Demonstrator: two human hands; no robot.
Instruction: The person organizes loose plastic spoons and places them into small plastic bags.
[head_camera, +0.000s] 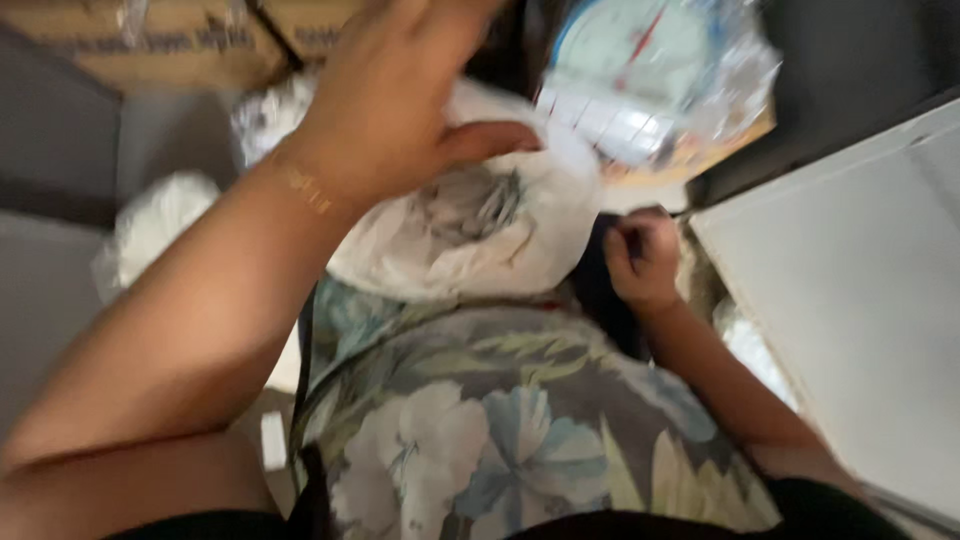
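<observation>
My left hand (395, 95) is raised in front of me and grips the top of a white plastic bag (490, 235) that bulges with something pale and grey inside. The bag hangs just above my flowered garment (500, 430). My right hand (642, 258) is lower, to the right of the bag, with its fingers curled into a fist; whether it pinches the bag's edge or something dark beneath it is hidden by blur.
A dial weighing scale (640, 70) wrapped in clear plastic stands beyond the bag. A white flat surface (860, 300) fills the right side. Brown cardboard (170, 45) lies at top left, and another white bag (155, 225) sits at the left.
</observation>
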